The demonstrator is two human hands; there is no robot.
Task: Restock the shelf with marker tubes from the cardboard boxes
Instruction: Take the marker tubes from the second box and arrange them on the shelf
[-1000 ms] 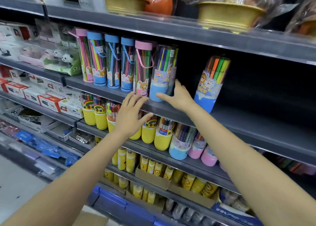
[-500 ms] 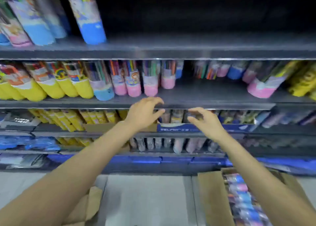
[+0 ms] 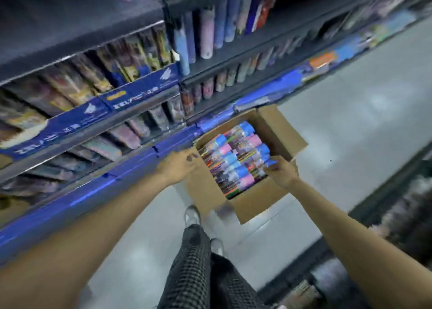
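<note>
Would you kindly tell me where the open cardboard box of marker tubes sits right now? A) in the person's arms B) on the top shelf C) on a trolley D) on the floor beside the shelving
D: the cardboard box rests on the grey floor against the shelving base, both hands reaching down to it.

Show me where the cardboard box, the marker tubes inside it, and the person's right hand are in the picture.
cardboard box (image 3: pixel 258 198): head view, on its near bare flap.
marker tubes (image 3: pixel 230 160): head view, on a blue-capped tube in the middle of the pile.
right hand (image 3: pixel 284 172): head view, on the back of the hand at the box's right edge.
</note>
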